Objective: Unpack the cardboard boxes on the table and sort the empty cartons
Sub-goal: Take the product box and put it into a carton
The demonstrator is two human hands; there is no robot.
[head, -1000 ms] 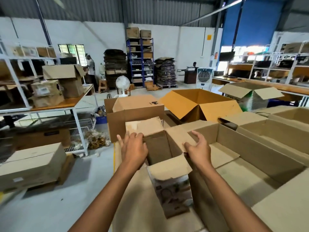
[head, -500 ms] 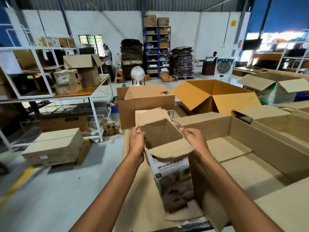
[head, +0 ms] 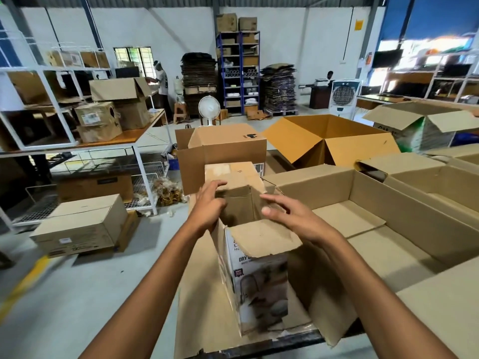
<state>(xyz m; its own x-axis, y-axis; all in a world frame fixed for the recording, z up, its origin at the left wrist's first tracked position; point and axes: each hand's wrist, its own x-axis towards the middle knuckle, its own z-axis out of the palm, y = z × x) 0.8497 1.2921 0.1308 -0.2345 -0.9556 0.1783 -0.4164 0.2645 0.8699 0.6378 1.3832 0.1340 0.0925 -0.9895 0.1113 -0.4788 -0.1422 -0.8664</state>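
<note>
Printed carton (head: 260, 278) marked "DRY", left hand (head: 207, 208) fingers clamped on its rim, right hand (head: 293, 216) fingers loosely apart

Table (head: 298, 338): only a dark front edge shows. Top covered by a flat cardboard sheet (head: 202, 294), torn at its near edge. On the sheet, near the front, a tall printed carton (head: 259, 278) stands upright, top flaps open. Just beside it on the right, a wide shallow box (head: 375, 211), open. Behind the carton, a brown box (head: 225, 151), one flap folded over. Farther right, an orange-brown box (head: 337, 149), flaps spread wide.
</note>
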